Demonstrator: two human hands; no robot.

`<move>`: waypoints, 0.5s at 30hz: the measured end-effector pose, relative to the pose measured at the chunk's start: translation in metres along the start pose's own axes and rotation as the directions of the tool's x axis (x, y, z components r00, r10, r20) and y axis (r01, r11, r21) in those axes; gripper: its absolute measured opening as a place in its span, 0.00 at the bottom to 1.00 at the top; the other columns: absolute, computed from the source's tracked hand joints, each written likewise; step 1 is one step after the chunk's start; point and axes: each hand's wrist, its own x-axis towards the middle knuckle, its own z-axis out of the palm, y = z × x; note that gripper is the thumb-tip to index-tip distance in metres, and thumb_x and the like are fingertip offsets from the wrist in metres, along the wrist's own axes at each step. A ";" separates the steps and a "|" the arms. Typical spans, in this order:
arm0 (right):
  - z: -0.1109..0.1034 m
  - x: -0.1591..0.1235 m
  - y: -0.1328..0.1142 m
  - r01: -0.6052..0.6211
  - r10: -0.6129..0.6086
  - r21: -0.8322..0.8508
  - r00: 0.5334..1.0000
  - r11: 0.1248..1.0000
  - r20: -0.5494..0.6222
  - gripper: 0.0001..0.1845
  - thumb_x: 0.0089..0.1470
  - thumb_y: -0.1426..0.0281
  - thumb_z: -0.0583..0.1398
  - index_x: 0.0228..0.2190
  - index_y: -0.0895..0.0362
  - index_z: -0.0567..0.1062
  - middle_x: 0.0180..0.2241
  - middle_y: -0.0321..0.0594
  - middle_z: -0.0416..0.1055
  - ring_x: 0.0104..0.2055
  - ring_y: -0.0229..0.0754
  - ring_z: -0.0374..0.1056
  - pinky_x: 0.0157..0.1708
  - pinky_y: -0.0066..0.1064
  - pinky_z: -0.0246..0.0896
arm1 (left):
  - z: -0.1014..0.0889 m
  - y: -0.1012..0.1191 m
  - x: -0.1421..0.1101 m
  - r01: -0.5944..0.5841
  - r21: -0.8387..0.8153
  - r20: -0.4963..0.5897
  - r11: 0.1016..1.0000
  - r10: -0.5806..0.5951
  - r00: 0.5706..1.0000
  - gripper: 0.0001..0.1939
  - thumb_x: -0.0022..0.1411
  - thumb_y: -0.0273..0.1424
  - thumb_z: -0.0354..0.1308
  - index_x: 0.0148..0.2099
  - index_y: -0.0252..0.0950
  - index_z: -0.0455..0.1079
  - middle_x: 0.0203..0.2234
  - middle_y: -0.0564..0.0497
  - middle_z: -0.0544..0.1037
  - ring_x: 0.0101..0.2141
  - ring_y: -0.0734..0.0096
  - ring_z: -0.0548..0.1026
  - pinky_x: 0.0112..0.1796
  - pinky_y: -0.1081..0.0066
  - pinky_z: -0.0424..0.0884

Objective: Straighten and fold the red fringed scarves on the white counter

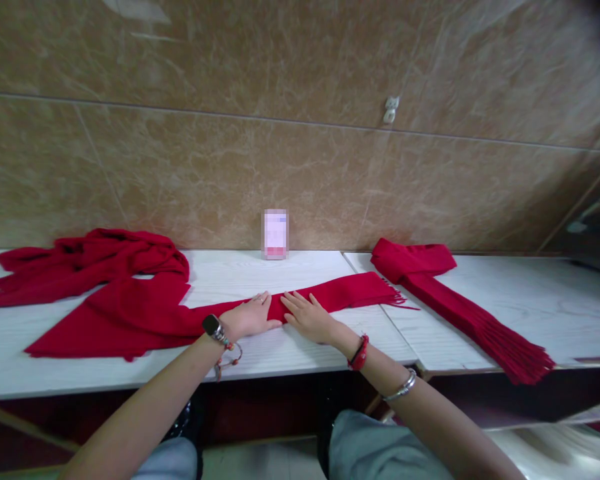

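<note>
A red scarf lies lengthwise on the white table, its right part in a narrow flat strip with a fringed end. My left hand rests flat on the strip, fingers pointing right. Beside it, a small gap away, my right hand presses flat on the same strip with its fingers stretched out. Toward the left the cloth widens into a loose spread part with a pointed corner. Both hands are open and grip nothing.
Crumpled red cloth is heaped at the back left. Another red scarf, folded narrow, lies at the right, its fringe over the front edge. A pixelated upright card or phone leans against the brown tiled wall. The white table has a seam right of centre.
</note>
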 end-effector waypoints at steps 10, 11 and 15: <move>-0.009 -0.020 0.050 -0.149 0.154 -0.143 0.988 0.979 0.026 0.24 0.58 0.70 0.46 0.56 0.64 0.57 0.58 0.53 0.51 0.60 0.52 0.46 0.54 0.51 0.48 | -0.012 0.005 -0.006 -0.006 -0.005 0.045 1.000 0.007 0.999 0.37 0.59 0.42 0.50 0.60 0.19 0.46 0.59 0.31 0.49 0.59 0.58 0.50 0.54 0.69 0.51; -0.013 -0.021 0.056 -0.148 0.152 -0.146 0.988 0.978 0.015 0.24 0.57 0.72 0.47 0.55 0.65 0.59 0.58 0.55 0.53 0.60 0.52 0.48 0.54 0.49 0.49 | -0.013 0.004 -0.007 -0.010 -0.001 0.039 1.000 0.010 0.999 0.36 0.59 0.41 0.50 0.60 0.19 0.47 0.59 0.30 0.50 0.59 0.58 0.51 0.54 0.69 0.52; -0.038 -0.024 0.077 -0.113 0.109 -0.032 0.986 0.993 -0.125 0.23 0.54 0.75 0.49 0.52 0.66 0.63 0.56 0.54 0.56 0.56 0.45 0.56 0.54 0.37 0.53 | -0.013 0.008 -0.008 -0.042 0.071 -0.005 0.997 0.042 0.999 0.33 0.59 0.38 0.52 0.60 0.23 0.49 0.59 0.31 0.49 0.59 0.55 0.51 0.53 0.65 0.55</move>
